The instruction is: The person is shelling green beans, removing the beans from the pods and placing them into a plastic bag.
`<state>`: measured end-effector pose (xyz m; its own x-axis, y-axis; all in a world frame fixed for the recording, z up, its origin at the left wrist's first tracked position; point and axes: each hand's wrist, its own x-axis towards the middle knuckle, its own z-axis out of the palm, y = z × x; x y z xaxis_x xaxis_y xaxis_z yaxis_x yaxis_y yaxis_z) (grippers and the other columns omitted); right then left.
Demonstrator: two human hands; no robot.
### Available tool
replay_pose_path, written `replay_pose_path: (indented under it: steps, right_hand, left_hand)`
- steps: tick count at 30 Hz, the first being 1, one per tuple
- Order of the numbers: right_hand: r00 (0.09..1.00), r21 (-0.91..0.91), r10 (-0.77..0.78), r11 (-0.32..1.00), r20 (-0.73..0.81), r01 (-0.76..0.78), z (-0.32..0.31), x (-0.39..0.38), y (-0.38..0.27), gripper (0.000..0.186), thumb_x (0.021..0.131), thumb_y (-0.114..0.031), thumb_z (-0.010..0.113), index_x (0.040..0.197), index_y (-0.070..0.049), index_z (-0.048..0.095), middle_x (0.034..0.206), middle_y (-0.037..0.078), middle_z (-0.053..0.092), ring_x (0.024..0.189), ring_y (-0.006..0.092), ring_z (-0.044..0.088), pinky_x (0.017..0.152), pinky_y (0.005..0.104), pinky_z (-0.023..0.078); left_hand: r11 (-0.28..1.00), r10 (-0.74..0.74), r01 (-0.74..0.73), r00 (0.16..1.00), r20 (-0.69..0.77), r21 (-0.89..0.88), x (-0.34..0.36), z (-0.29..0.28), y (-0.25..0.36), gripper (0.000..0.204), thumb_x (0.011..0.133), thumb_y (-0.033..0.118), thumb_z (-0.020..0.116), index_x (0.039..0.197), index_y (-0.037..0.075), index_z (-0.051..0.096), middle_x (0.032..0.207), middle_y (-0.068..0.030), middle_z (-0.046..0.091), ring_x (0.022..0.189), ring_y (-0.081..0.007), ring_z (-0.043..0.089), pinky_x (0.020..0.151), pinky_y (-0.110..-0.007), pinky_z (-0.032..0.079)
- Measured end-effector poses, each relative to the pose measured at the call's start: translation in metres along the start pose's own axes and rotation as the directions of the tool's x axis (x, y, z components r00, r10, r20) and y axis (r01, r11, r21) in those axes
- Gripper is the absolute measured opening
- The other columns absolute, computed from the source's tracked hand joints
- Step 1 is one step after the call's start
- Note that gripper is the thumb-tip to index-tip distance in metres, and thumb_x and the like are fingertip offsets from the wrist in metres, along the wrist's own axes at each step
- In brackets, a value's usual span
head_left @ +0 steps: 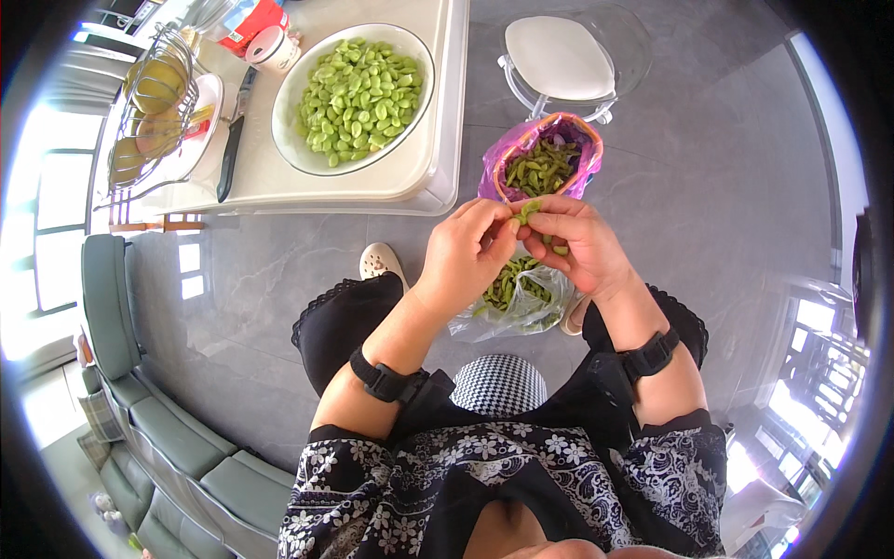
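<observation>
Above two bags on the floor, my hands meet over a green broad bean pod (528,211). My left hand (468,250) pinches one side of it between thumb and fingertips. The fingers of my right hand (582,244) are closed on the other side, and shelled beans (557,248) show under those fingers. Just beyond my hands stands a purple bag (593,166) with its top rolled open, full of darker green pods (540,168). Below them lies a clear plastic bag (531,315) holding more green pods or hulls (507,284), partly hidden by my hands.
At the left, a cream table (372,193) bears a white bowl (287,149) of shelled beans, a black-handled knife (230,158), a cup (273,48) and a wire fruit basket (154,112). A white-seated chair (559,58) stands ahead. A green-grey sofa (177,433) sits lower left.
</observation>
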<state>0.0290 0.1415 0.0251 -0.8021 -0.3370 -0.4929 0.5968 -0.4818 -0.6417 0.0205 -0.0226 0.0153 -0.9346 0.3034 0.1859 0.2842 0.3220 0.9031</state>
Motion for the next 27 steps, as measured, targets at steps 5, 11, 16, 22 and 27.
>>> replay_pose_path:
  steps: [5, 11, 16, 22, 27]
  right_hand:
    - [0.995, -0.118, -0.057, 0.992, -0.081, 0.047, 0.003, -0.003, -0.002, 0.018, 0.082, -0.008, 0.052, 0.095, 0.0, 0.06, 0.073, 0.003, 0.058, 0.058, 0.0055, 0.051, 0.041, 0.0144, 0.033]
    - [0.997, -0.016, 0.023, 1.0, -0.073, -0.025, 0.001, -0.003, 0.001, 0.018, 0.082, -0.008, 0.051, 0.096, 0.0, 0.06, 0.073, 0.003, 0.057, 0.06, 0.0059, 0.052, 0.043, 0.0143, 0.034]
    - [0.999, 0.025, 0.037, 0.999, -0.013, -0.037, -0.003, -0.002, 0.001, 0.021, 0.081, -0.008, 0.05, 0.098, 0.002, 0.058, 0.074, 0.003, 0.056, 0.061, 0.0064, 0.052, 0.044, 0.0141, 0.035]
    - [0.996, 0.004, 0.019, 1.0, 0.087, -0.02, -0.009, 0.001, -0.001, 0.027, 0.082, -0.008, 0.047, 0.105, 0.004, 0.055, 0.073, 0.003, 0.054, 0.057, 0.0071, 0.047, 0.043, 0.0165, 0.032]
    - [0.995, 0.079, 0.05, 0.995, 0.091, -0.058, -0.013, -0.002, -0.002, 0.027, 0.084, -0.017, 0.044, 0.1, 0.001, 0.055, 0.072, 0.006, 0.054, 0.059, 0.0113, 0.049, 0.042, 0.0198, 0.031]
  left_hand:
    - [0.998, 0.055, -0.054, 0.999, -0.003, 0.033, 0.002, 0.004, 0.0, 0.01, 0.073, -0.002, 0.057, 0.083, 0.001, 0.056, 0.069, -0.0089, 0.055, 0.055, -0.0162, 0.053, 0.051, -0.025, 0.042]
    - [0.962, 0.2, -0.209, 0.977, 0.069, 0.176, 0.004, 0.002, 0.002, 0.012, 0.067, -0.003, 0.058, 0.078, 0.002, 0.056, 0.066, -0.0086, 0.053, 0.054, -0.0185, 0.052, 0.05, -0.026, 0.042]
    - [0.968, 0.183, -0.191, 0.981, 0.062, 0.16, 0.001, 0.005, 0.0, 0.01, 0.068, -0.003, 0.057, 0.076, 0.002, 0.055, 0.065, -0.0077, 0.052, 0.054, -0.0158, 0.052, 0.049, -0.025, 0.041]
    - [0.999, 0.01, -0.01, 1.0, -0.008, -0.042, 0.003, 0.006, 0.002, 0.006, 0.072, -0.002, 0.057, 0.076, 0.001, 0.054, 0.066, -0.0053, 0.052, 0.055, -0.0102, 0.049, 0.05, -0.022, 0.039]
    - [0.998, -0.01, 0.009, 1.0, -0.024, -0.057, 0.003, 0.005, 0.003, 0.005, 0.074, -0.001, 0.057, 0.077, 0.001, 0.054, 0.065, -0.0038, 0.049, 0.054, -0.0089, 0.044, 0.05, -0.022, 0.036]
